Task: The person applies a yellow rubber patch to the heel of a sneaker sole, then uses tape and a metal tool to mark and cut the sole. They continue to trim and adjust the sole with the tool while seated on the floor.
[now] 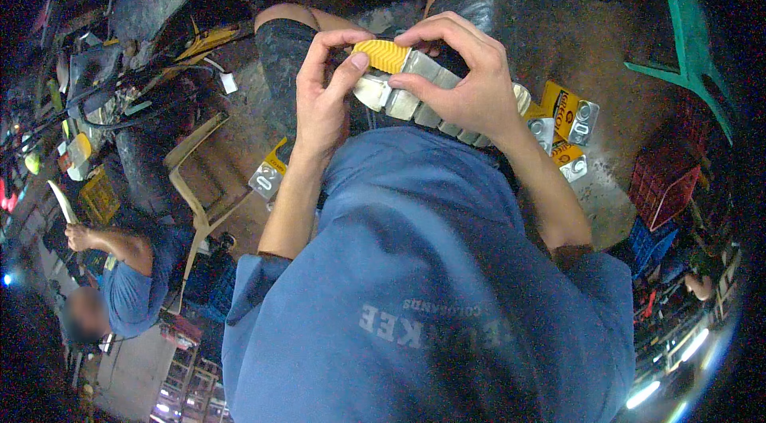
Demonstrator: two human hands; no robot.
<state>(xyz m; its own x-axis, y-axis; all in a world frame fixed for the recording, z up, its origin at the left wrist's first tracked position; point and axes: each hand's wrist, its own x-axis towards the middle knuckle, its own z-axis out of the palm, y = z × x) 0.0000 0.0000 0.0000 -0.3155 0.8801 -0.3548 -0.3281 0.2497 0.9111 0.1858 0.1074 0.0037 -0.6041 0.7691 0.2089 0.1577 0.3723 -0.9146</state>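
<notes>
My left hand (323, 96) and my right hand (467, 80) meet in front of my chest over a strip of silver metal blocks (423, 100). Thumb and fingers of the left hand pinch a yellow ridged backing (381, 54) at the strip's upper left end. The right hand wraps over the strip's middle and right part, hiding much of it. Below the hands are my blue shirt (431, 263) and dark shorts (287, 56).
Yellow packages with silver pieces (570, 124) lie on the ground at the right, another (270, 174) at the left. A green plastic chair (686, 48) stands top right, red and blue crates (662, 191) right. Another person in blue (132, 271) works lower left beside a beige chair (195, 183).
</notes>
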